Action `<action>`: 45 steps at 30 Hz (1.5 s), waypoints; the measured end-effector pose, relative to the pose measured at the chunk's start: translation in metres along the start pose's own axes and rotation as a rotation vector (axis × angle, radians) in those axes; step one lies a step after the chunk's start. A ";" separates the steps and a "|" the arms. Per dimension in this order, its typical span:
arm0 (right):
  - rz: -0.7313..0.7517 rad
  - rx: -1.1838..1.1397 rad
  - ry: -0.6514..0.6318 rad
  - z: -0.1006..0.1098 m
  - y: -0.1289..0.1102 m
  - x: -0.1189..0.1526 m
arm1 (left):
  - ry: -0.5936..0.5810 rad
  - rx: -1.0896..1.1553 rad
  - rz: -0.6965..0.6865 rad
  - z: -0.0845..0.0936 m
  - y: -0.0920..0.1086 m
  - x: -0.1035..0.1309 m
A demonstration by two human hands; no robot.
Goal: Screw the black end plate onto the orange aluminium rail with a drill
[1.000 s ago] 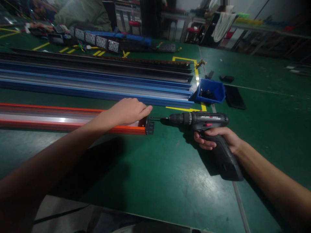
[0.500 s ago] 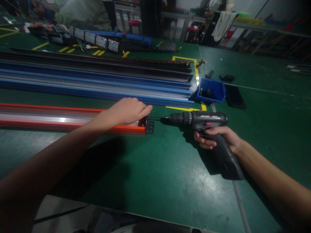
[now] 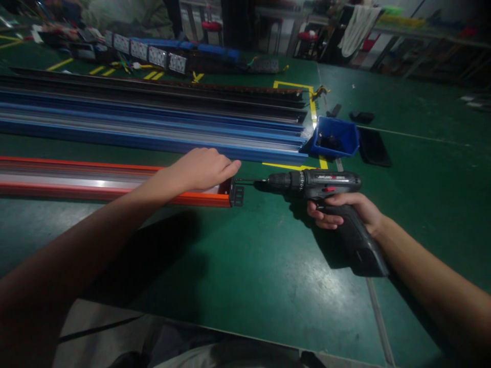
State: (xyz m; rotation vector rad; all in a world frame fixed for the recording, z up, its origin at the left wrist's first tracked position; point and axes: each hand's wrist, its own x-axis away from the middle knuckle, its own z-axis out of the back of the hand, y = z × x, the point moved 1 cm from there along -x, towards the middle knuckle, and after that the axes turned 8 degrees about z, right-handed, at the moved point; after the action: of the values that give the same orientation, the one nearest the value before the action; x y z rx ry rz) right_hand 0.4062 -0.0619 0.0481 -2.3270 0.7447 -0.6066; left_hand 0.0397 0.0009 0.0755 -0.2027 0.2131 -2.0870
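Observation:
My left hand (image 3: 201,168) lies over the right end of a long orange metal channel (image 3: 199,199), its fingers curled down over the far side and the thumb along the end. A black slotted end bracket (image 3: 238,196) is fitted at that end. My right hand (image 3: 358,208) is wrapped round the grip of a black cordless drill (image 3: 330,180), index finger near the trigger. The drill lies level, pointing left, and its long bit (image 3: 249,181) reaches the end plate just below my left thumb. Whether the tip sits in a screw is too small to tell.
Blue metal channels (image 3: 153,133) and black channels (image 3: 161,94) lie behind the orange one. A blue bin (image 3: 347,145) holds small black parts, beside a black flat piece (image 3: 376,147). Wired socket strips (image 3: 149,53) lie farther back. A person (image 3: 126,18) is across the green table (image 3: 245,276).
The view has tilted slightly, so the table's contents sit a little higher in the picture. Both hands, the drill and the orange channel keep about the same positions relative to each other.

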 end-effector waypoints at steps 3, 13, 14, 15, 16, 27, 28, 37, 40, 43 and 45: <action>-0.003 -0.008 0.003 0.000 0.000 0.000 | -0.003 0.016 0.020 -0.002 -0.001 -0.001; -0.013 -0.046 -0.003 0.002 -0.001 0.000 | -0.012 0.054 0.051 -0.003 -0.002 -0.002; -0.018 -0.046 0.001 0.002 -0.001 0.000 | -0.003 0.055 0.054 -0.004 -0.003 -0.003; -0.021 -0.049 0.004 0.001 -0.001 0.000 | 0.005 0.053 0.055 -0.004 -0.003 -0.003; -0.023 -0.051 0.009 0.001 -0.001 0.000 | 0.010 0.048 0.054 -0.005 -0.003 -0.003; -0.044 -0.073 0.010 0.004 0.000 -0.001 | -0.024 0.000 0.071 -0.005 -0.002 -0.003; -0.043 -0.075 0.009 0.005 -0.001 -0.001 | -0.027 0.006 0.077 -0.005 -0.002 -0.003; -0.040 -0.087 0.024 0.003 -0.001 -0.001 | -0.003 0.014 0.089 -0.005 -0.002 -0.002; -0.039 -0.086 0.028 0.003 -0.001 -0.001 | -0.013 0.020 0.093 -0.004 -0.002 -0.002; -0.036 -0.086 0.032 0.003 -0.002 -0.001 | -0.032 0.027 0.104 -0.003 -0.001 -0.003; -0.033 -0.086 0.030 0.003 -0.002 -0.001 | -0.034 0.021 0.104 -0.004 -0.002 -0.003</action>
State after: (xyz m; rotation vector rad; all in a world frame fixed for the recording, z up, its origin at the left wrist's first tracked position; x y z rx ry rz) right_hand 0.4074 -0.0590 0.0469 -2.4177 0.7609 -0.6373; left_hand 0.0392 0.0047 0.0723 -0.2096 0.1771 -1.9806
